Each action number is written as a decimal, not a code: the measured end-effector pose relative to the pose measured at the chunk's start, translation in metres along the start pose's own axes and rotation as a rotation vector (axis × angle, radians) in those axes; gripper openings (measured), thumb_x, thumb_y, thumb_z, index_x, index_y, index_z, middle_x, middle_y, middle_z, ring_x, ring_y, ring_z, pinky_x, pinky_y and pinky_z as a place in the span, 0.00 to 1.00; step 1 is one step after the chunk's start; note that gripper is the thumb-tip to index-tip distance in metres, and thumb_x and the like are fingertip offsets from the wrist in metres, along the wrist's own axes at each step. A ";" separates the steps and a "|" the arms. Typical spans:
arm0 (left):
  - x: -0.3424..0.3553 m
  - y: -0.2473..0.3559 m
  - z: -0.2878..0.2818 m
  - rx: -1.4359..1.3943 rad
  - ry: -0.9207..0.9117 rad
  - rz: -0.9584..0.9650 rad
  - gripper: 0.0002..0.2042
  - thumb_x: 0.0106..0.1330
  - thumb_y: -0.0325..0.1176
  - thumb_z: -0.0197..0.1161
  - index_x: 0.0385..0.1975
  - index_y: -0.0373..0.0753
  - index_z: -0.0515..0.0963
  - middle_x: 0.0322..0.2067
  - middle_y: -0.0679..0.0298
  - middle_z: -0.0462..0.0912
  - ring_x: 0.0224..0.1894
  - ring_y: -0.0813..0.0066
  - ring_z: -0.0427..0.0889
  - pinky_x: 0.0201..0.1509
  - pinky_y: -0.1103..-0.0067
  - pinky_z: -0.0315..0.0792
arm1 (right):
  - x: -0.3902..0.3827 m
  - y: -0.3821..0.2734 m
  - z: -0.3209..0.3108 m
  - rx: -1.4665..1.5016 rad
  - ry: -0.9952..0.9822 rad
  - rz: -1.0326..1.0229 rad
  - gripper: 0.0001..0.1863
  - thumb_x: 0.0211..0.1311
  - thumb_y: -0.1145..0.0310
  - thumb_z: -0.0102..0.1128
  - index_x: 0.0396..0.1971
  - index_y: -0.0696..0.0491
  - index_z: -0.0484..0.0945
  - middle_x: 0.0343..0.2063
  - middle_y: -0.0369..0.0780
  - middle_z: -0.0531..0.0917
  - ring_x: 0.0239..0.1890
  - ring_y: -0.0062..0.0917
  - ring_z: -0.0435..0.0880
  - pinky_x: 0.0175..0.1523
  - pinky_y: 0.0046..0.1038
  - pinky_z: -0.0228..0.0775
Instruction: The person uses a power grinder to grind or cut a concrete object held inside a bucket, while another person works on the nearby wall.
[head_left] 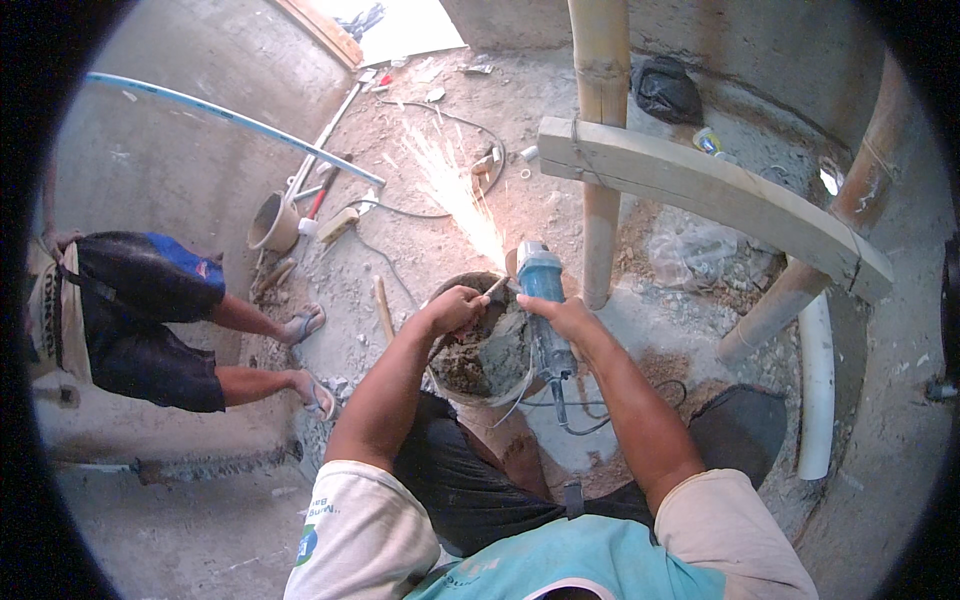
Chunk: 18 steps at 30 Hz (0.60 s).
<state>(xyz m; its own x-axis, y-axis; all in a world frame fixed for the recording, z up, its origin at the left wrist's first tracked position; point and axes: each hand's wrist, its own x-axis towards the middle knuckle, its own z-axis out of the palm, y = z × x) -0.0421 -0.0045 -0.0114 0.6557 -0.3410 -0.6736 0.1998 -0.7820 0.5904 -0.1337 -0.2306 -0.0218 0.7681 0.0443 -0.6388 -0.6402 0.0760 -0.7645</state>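
Grinding in full swing. Right hand [560,315] wrapped tight round the blue grinder [543,300], disc end pointed away from the body, cord [560,410] trailing back toward the knees. Left hand [455,308] closed on a short metal piece [497,287], pinched at its near end, far tip pressed against the disc just ahead of the right knuckles. Sparks [450,190] fanning up and away from that contact point, out over the dirt floor. Directly beneath both hands, a bucket [440,350] part-filled with grey mortar. Just beyond the right hand, a bamboo post [600,150] carrying a plank [700,190]. Well off to the left of the left hand, another person's legs [255,350] in sandals, clear of the spark fan.

Judged mid-cut or mid-sharpening, not finished. Next move likely needing steady pressure, fingers kept back from the disc, piece turned or eased along without slipping. Exact shape of the piece too small to tell.
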 end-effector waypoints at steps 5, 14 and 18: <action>-0.005 0.003 -0.002 0.008 0.002 -0.010 0.18 0.72 0.42 0.51 0.25 0.35 0.74 0.16 0.67 0.71 0.16 0.78 0.70 0.20 0.77 0.68 | 0.009 0.009 0.003 -0.041 0.026 -0.011 0.42 0.40 0.42 0.73 0.46 0.65 0.78 0.44 0.50 0.80 0.43 0.33 0.81 0.48 0.31 0.70; -0.008 0.008 -0.002 0.051 -0.002 0.031 0.17 0.72 0.40 0.51 0.27 0.32 0.75 0.15 0.67 0.70 0.13 0.78 0.69 0.15 0.78 0.69 | 0.004 0.004 0.002 -0.005 0.018 0.002 0.44 0.40 0.43 0.73 0.48 0.68 0.76 0.44 0.50 0.80 0.45 0.32 0.81 0.52 0.30 0.69; -0.006 0.004 0.002 0.009 0.003 0.026 0.17 0.72 0.40 0.51 0.28 0.32 0.75 0.15 0.66 0.70 0.13 0.77 0.69 0.15 0.78 0.69 | 0.014 0.015 0.000 0.027 0.075 0.024 0.48 0.34 0.41 0.75 0.47 0.70 0.76 0.47 0.54 0.79 0.49 0.37 0.80 0.54 0.32 0.69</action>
<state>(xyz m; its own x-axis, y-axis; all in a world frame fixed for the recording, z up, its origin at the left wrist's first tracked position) -0.0462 -0.0068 -0.0058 0.6629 -0.3597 -0.6566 0.1758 -0.7777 0.6035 -0.1320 -0.2289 -0.0423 0.7484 -0.0285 -0.6626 -0.6572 0.1030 -0.7467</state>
